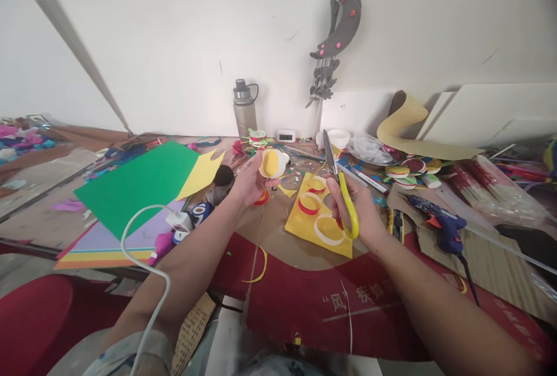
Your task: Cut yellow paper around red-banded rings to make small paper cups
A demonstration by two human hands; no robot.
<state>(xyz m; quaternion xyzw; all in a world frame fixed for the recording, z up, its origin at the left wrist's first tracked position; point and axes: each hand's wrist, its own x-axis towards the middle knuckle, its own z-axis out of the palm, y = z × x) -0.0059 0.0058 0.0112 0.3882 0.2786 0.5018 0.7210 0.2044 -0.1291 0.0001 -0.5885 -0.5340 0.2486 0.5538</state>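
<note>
My left hand [250, 181] is closed on a short white paper cup piece [273, 164] with a yellow disc inside its round face. In my right hand [359, 208] is a pair of scissors [348, 202] with yellow handles, its blades pointing up and away from me. The blades look nearly together. Between the hands lies a yellow paper sheet [300, 228] with curved cutouts along its edge. On that sheet rest a red-rimmed ring [309, 204] and a white ring [329, 230]. A red round piece [262, 198] sits below my left hand.
Green paper [143, 181] tops a coloured stack at left, with a white cable [163, 274] crossing nearby. A blue glue gun [448, 228] and a utility knife [396, 226] lie at right. Against the white panel stand a bottle [245, 112] and white cups [338, 138]. Paper scraps litter the table.
</note>
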